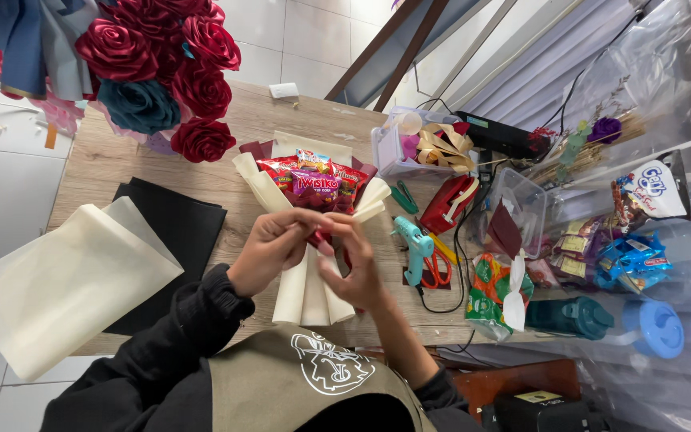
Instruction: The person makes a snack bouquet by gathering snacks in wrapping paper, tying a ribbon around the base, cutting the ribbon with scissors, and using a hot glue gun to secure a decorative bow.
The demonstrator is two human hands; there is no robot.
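A clear plastic box (393, 152) stands at the far side of the wooden table (105, 160), holding gold ribbon (444, 148) and pale oddments that cannot be made out. A second clear tub (521, 204) to its right holds a dark red sheet. At the near right edge lies a green snack bag (485, 292), with further packets piled beyond it; their number cannot be counted.

At the centre lies a snack bouquet (313, 188): at least three red packets fanned at the top, wrapped in cream paper folds that run down toward the person. Beside it on the table: one teal glue gun (416, 244), one pair of orange-handled scissors (439, 268), one red tape dispenser (449, 204). Left of the bouquet lie black sheets (177, 224) under a stack of cream sheets (65, 280), at least two. A bunch of fabric roses (169, 72), mostly red with one dark blue, stands at the far left.

Both arms reach in from the near edge, sleeves black. The left hand (269, 248) is curled, fingers bent inward, pinching a small dark red piece just below the packets. The right hand (353, 264) meets it, thumb and fingertips closed on the same piece, over the bouquet's cream wrap.
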